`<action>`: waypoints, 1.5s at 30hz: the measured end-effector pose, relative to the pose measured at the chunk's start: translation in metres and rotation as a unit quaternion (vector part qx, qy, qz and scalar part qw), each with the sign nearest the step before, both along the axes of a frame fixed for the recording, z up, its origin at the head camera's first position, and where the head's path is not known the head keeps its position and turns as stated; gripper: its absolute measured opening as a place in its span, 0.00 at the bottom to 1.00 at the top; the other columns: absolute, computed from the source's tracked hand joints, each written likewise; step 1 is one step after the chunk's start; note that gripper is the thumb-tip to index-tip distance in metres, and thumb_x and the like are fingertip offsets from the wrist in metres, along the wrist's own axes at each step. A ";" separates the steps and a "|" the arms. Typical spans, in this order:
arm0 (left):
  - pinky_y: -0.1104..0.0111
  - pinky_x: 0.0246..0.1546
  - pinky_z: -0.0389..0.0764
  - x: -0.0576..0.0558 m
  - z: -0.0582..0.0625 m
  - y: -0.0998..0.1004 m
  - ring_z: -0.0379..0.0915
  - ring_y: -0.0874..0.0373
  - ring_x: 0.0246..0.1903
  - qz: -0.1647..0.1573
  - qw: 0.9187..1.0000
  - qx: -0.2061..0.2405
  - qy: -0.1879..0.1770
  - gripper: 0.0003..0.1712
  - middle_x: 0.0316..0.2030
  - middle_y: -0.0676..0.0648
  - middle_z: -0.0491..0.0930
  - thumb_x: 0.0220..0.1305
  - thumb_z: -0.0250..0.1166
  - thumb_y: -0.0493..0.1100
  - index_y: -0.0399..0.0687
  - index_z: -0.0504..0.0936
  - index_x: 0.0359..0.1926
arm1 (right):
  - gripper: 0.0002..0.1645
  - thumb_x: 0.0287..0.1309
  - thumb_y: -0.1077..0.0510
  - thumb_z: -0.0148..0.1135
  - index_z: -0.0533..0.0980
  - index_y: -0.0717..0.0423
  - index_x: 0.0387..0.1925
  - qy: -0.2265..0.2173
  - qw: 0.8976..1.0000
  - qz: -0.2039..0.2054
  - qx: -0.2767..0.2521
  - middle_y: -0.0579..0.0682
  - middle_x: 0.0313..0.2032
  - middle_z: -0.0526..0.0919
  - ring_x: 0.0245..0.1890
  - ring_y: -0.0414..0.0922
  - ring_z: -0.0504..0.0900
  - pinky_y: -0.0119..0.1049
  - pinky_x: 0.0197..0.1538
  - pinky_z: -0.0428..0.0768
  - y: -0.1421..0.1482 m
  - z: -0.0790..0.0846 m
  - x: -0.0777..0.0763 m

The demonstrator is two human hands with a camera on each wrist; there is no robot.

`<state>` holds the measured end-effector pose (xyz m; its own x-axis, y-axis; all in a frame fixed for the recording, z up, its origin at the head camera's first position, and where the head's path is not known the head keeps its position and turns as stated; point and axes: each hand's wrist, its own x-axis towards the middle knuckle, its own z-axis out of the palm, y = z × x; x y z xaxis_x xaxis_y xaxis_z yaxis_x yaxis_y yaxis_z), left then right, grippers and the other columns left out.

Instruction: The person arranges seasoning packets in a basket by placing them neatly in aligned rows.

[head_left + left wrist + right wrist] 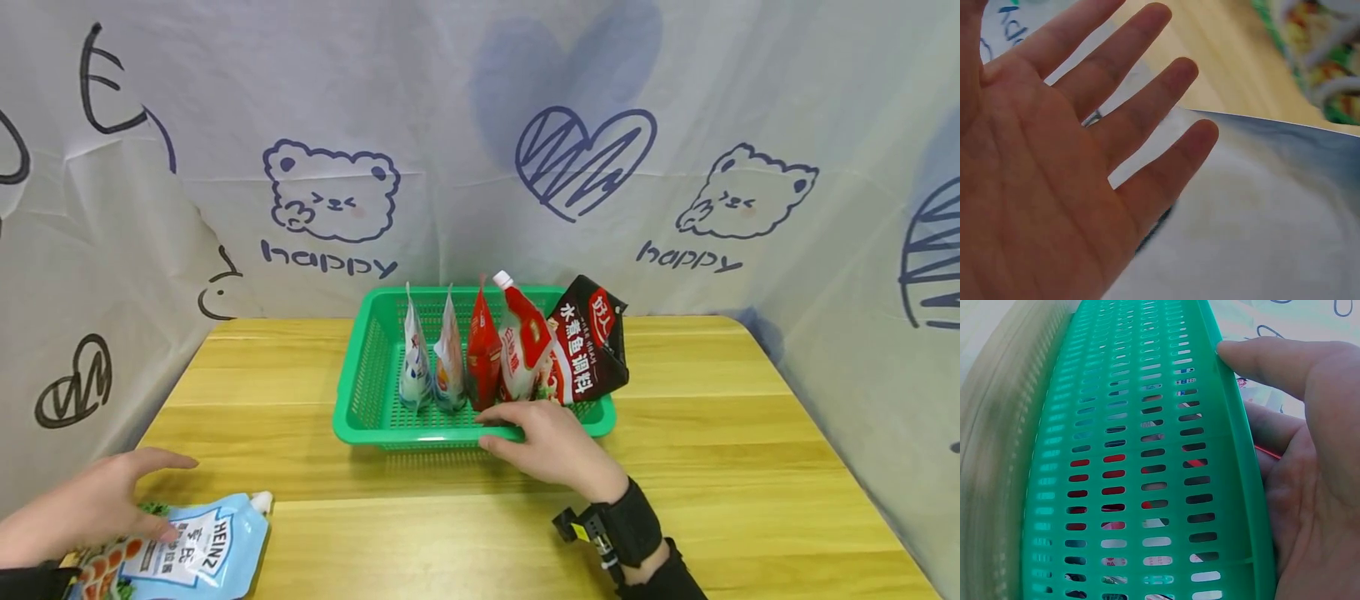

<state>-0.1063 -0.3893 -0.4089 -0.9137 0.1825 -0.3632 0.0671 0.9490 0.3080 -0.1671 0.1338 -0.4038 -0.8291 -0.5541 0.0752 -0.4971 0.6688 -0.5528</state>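
Observation:
My left hand (97, 504) is over a light-blue Heinz sauce pouch (195, 542) lying at the table's front left. In the left wrist view its fingers (1129, 115) are spread and nearly straight; a printed corner of the pouch (1329, 56) shows at the upper right. With my right hand (558, 442) I hold the front rim of a green plastic basket (427, 435), thumb outside and fingers over the inner side, as the right wrist view also shows. Inside the basket stand two clear-edged white pouches (415, 367), a red packet (483, 354), a white-capped red-and-white pouch (522, 342) and a black seasoning packet (585, 342).
The basket stands at the back middle of a wooden table (750, 467), near a white cloth backdrop (457, 225) with bear and heart drawings. Cloth also hangs along both sides. The black packet leans out over the basket's right end.

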 end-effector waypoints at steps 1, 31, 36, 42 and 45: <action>0.36 0.48 0.79 0.000 -0.003 -0.002 0.70 0.21 0.57 0.003 1.000 0.002 -0.009 0.52 0.59 0.25 0.76 0.39 0.86 0.59 0.35 0.79 0.62 | 0.18 0.70 0.44 0.65 0.85 0.43 0.57 0.000 1.000 0.000 0.000 0.42 0.50 0.89 0.27 0.35 0.75 0.37 0.39 0.76 0.000 0.000 0.000; 0.70 0.33 0.76 0.003 -0.025 -0.009 0.76 0.67 0.40 -0.029 0.993 0.112 0.022 0.19 0.43 0.54 0.83 0.59 0.76 0.50 0.50 0.78 0.46 | 0.18 0.71 0.44 0.65 0.85 0.42 0.57 0.012 1.000 -0.002 0.006 0.41 0.47 0.89 0.28 0.35 0.75 0.33 0.32 0.73 -0.001 -0.001 0.001; 0.71 0.27 0.74 0.010 -0.025 0.002 0.71 0.74 0.33 -0.010 0.976 0.136 0.169 0.17 0.36 0.60 0.80 0.56 0.79 0.41 0.51 0.80 0.42 | 0.18 0.71 0.44 0.65 0.85 0.43 0.57 0.009 1.000 0.000 0.002 0.41 0.48 0.89 0.29 0.35 0.75 0.34 0.32 0.73 -0.001 -0.002 0.000; 0.70 0.22 0.76 0.011 -0.003 0.022 0.73 0.68 0.24 0.026 0.955 0.176 0.236 0.16 0.31 0.60 0.81 0.59 0.77 0.36 0.47 0.80 0.45 | 0.18 0.70 0.44 0.65 0.85 0.42 0.57 0.014 1.000 -0.005 0.005 0.41 0.47 0.89 0.29 0.35 0.76 0.34 0.32 0.73 -0.001 -0.003 0.000; 0.69 0.20 0.77 0.010 0.013 0.033 0.75 0.66 0.21 0.034 0.946 0.187 0.263 0.17 0.32 0.56 0.83 0.62 0.75 0.36 0.46 0.80 0.49 | 0.18 0.70 0.44 0.65 0.85 0.42 0.57 0.014 1.000 -0.007 0.005 0.41 0.47 0.89 0.28 0.35 0.75 0.33 0.30 0.72 -0.001 -0.002 0.001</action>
<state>-0.0961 -0.3567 -0.3955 -0.9644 0.1425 0.2228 0.2467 0.7884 0.5635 -0.1666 0.1330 -0.4061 -0.8340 -0.5438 0.0933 -0.5035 0.6810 -0.5317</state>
